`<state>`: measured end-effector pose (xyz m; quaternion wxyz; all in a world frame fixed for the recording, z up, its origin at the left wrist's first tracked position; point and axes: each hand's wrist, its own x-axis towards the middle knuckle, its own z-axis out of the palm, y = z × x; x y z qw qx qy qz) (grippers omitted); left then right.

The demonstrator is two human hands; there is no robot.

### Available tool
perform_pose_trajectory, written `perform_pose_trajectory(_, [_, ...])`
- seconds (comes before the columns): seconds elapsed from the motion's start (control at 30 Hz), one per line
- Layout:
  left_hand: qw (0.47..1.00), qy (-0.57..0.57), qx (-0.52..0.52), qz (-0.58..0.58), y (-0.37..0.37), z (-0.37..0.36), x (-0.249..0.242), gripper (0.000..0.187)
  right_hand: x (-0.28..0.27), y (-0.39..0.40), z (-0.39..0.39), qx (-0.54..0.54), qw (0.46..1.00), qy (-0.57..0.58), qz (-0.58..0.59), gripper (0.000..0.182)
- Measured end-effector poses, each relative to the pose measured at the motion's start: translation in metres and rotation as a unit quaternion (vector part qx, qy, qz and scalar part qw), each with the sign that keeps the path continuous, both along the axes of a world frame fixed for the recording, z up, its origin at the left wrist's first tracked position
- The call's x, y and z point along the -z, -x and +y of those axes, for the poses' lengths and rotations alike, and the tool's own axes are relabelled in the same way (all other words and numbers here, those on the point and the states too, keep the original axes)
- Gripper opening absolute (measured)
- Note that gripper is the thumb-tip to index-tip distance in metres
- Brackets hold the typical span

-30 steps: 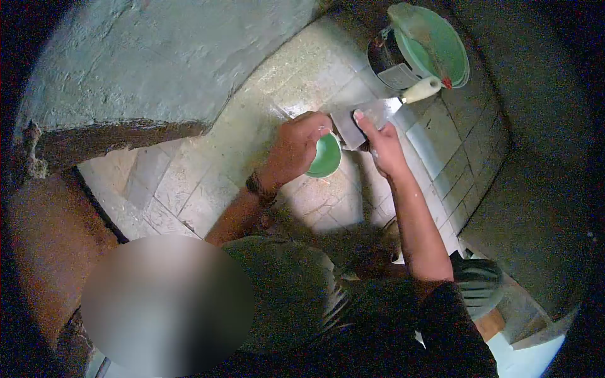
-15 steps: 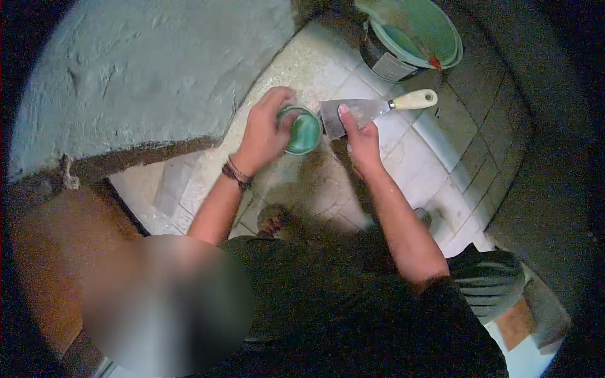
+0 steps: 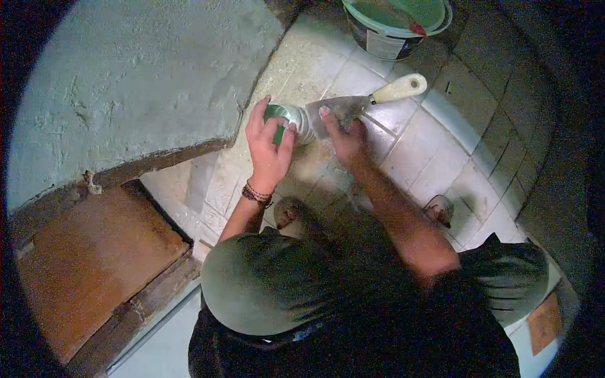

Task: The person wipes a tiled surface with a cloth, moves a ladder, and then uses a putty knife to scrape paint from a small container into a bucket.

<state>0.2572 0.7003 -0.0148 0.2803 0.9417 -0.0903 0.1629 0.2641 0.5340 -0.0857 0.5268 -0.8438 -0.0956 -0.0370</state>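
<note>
The left hand point(image 3: 270, 146) is wrapped tight round a small green tub point(image 3: 285, 121) — just below the paint bucket point(image 3: 394, 26). The right hand point(image 3: 343, 140) grips a putty knife point(image 3: 353, 106) — its blade touching the tub.

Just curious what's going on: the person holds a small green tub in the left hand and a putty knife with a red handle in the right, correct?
Nearly. In the head view the putty knife in the right hand has a cream handle, not red. The left hand does hold the green tub.
</note>
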Motion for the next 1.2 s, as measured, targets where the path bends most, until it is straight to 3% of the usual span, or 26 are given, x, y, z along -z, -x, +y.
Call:
perform_pose_trajectory(0.07, [0.998,0.06,-0.004,0.031,0.002,0.003,-0.001,0.017,-0.039,-0.01,-0.006,0.072,0.974,-0.115,0.179,0.038])
perform_pose_trajectory(0.1, [0.998,0.056,-0.003,0.035,0.002,0.004,0.0,0.017,-0.04,-0.01,-0.009,0.073,0.973,-0.119,0.183,0.038])
perform_pose_trajectory(0.17, [0.995,0.098,0.013,0.019,0.002,0.0,0.002,0.014,-0.035,-0.014,-0.024,-0.043,0.981,0.061,0.177,0.03])
perform_pose_trajectory(0.23, [0.996,0.089,0.027,0.004,0.004,-0.005,0.006,0.014,-0.044,-0.023,-0.03,-0.063,0.989,0.017,0.131,0.033])
perform_pose_trajectory(0.3, [0.995,0.085,0.043,-0.015,0.005,-0.011,0.011,0.014,-0.061,-0.029,-0.032,-0.081,0.983,-0.121,0.11,0.037])
perform_pose_trajectory(0.33, [0.996,0.054,0.049,-0.042,0.004,-0.014,0.013,0.015,-0.063,-0.036,-0.032,-0.12,0.99,-0.035,0.066,0.036])
perform_pose_trajectory(0.43, [0.996,0.015,0.049,-0.073,0.006,-0.016,0.013,0.015,-0.08,-0.045,-0.038,-0.203,0.977,0.071,0.005,0.036])
perform_pose_trajectory(0.53, [0.995,0.006,0.044,-0.087,0.008,-0.018,0.011,0.015,-0.076,-0.049,-0.034,-0.242,0.964,0.086,-0.071,0.048])
perform_pose_trajectory(0.67, [0.991,0.01,0.037,-0.128,0.009,-0.018,0.015,0.018,-0.093,-0.05,-0.036,-0.22,0.967,0.127,-0.012,0.048])
perform_pose_trajectory(0.73, [0.991,0.023,0.04,-0.127,0.009,-0.017,0.017,0.019,-0.102,-0.053,-0.04,-0.277,0.958,0.067,0.005,0.041])
perform_pose_trajectory(1.03, [0.987,0.031,0.046,-0.152,0.013,-0.017,0.026,0.021,-0.087,-0.055,-0.013,-0.31,0.932,0.18,-0.06,0.027])
perform_pose_trajectory(1.13, [0.985,0.031,0.045,-0.166,0.012,-0.016,0.028,0.023,-0.096,-0.061,-0.015,-0.339,0.935,0.103,-0.002,0.031])
perform_pose_trajectory(1.2, [0.985,0.03,0.041,-0.167,0.013,-0.016,0.027,0.024,-0.091,-0.066,-0.011,-0.343,0.932,0.119,-0.011,0.031])
